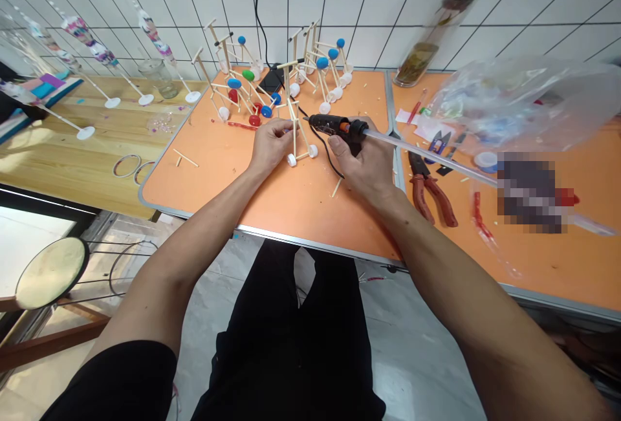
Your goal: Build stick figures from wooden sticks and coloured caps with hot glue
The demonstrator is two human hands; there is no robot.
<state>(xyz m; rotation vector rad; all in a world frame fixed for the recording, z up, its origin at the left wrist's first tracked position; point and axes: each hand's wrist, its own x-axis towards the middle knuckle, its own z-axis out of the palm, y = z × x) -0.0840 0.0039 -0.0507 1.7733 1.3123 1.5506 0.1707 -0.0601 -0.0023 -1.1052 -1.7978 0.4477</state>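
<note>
My left hand (272,145) pinches a small frame of thin wooden sticks with white cap wheels (297,143), holding it upright on the orange table (218,169). My right hand (363,161) grips a black hot glue gun (339,129) with a long clear glue stick (427,154) trailing to the right. The gun's nozzle points left at the stick frame, close to my left fingers. Its black cord (327,152) runs under my right hand.
Several finished stick models with blue, red and green caps (272,78) stand at the back. Red-handled pliers (429,189), small scissors (439,143), a clear plastic bag (524,101) and a glass bottle (439,26) lie right. A wooden table (72,149) with rings sits left.
</note>
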